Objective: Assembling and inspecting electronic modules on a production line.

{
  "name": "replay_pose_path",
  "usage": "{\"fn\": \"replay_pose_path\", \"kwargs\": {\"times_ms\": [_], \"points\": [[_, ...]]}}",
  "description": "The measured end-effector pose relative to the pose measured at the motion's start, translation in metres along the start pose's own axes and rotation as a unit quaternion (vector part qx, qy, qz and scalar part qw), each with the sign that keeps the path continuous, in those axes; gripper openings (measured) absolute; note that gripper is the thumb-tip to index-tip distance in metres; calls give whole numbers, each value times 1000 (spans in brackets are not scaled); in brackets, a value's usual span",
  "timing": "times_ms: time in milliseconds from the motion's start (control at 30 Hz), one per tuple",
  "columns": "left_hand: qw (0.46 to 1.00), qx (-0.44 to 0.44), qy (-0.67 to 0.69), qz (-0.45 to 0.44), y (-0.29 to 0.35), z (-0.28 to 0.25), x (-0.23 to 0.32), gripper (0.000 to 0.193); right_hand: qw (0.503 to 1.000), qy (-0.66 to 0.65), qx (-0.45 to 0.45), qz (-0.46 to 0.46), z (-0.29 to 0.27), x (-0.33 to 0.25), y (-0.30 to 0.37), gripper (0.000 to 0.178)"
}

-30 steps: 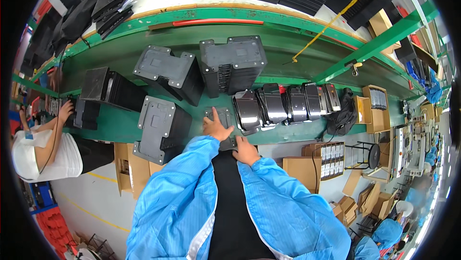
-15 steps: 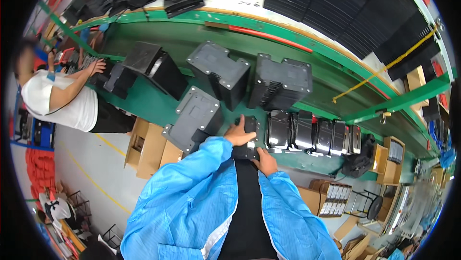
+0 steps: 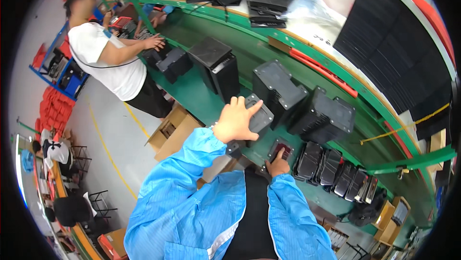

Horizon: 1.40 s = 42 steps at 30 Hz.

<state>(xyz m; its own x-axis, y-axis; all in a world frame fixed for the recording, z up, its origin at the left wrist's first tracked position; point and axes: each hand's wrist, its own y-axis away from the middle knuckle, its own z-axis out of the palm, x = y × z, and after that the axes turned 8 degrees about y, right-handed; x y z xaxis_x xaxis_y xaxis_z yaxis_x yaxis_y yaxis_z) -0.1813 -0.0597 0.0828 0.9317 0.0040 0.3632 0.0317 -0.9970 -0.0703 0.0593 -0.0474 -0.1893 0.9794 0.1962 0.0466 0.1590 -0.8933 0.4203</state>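
My left hand (image 3: 235,121) is spread wide, fingers apart, over a dark grey notched panel stack (image 3: 262,120). The hand hides part of that stack, so contact is hard to judge. My right hand (image 3: 278,165) has its index finger stretched onto a small dark panel (image 3: 282,148) with a reddish sheen, lying on the green bench; its thumb is near the panel's near edge and the other fingers are curled. Beyond my hands stand two tall stacks of dark grey notched panels, one in the middle (image 3: 277,84) and one farther right (image 3: 326,113).
Glossy black pieces (image 3: 308,161) line the right of the green bench (image 3: 204,102). Another black stack (image 3: 213,63) stands at left. A co-worker in a white shirt (image 3: 113,63) handles black parts there. A cardboard box (image 3: 175,130) is beside the bench; a green rail (image 3: 413,160) crosses at right.
My view has turned left. My left hand has come off the small black panel and spread over the stack to its left. My right hand remains at the small panel, index finger now on it.
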Motion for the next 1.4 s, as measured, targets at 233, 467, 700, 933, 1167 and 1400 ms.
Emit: {"fn": "replay_pose_path", "kwargs": {"times_ms": [233,467,700,933,1167,1400], "points": [[996,75,-53,-18,11,17,17,91,996,-73,20,-56,-26,20,9,106],[932,76,327,139,18,137,61,71,928,-343,46,-141,-10,57,0,86],[671,-238,655,-253,43,253,19,57,876,-440,115,-161,-30,33,68,76],[599,-290,696,-269,55,248,32,46,858,-472,-75,-185,-71,72,88,76],[556,-236,750,-269,36,155,55,33,794,-494,267,-234,-64,102,65,84],[843,-197,499,-40,44,-24,28,30,980,-133,75,128,-59,115,14,91]]}}
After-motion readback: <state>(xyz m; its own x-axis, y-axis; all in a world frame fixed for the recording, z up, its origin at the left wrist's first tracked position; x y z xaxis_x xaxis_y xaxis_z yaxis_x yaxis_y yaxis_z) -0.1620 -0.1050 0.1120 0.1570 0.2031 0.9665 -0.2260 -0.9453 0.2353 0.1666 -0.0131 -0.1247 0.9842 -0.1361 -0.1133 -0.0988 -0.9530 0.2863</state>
